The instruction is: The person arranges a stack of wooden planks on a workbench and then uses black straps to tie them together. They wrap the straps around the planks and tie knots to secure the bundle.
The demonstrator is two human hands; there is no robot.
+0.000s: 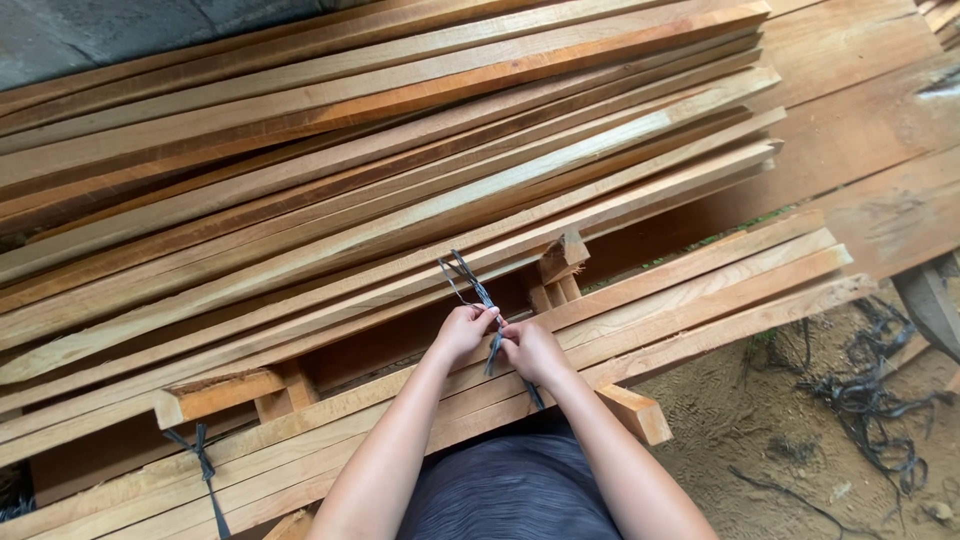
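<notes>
Strap (470,285): a dark plastic band, held between both your hands over the near bundle of slats (700,300). Your left hand (462,332) has its grip closed on the strap just below the crossed loop that stands up above your fingers. Your right hand (532,350) is clamped on the same strap a little lower, touching the left; one tail runs down past your right wrist toward the bundle's front edge.

Step in hand, by the look of it: forming or tightening a knot in the strap around the slats. The next move likely calls for steady opposing tension from both hands, with the loop kept flat against the wood.

A second strap (205,470), already knotted, hangs at the bundle's left end. Loose strap scraps (870,395) lie on the sand to your right. A larger plank stack (380,130) sits behind.
</notes>
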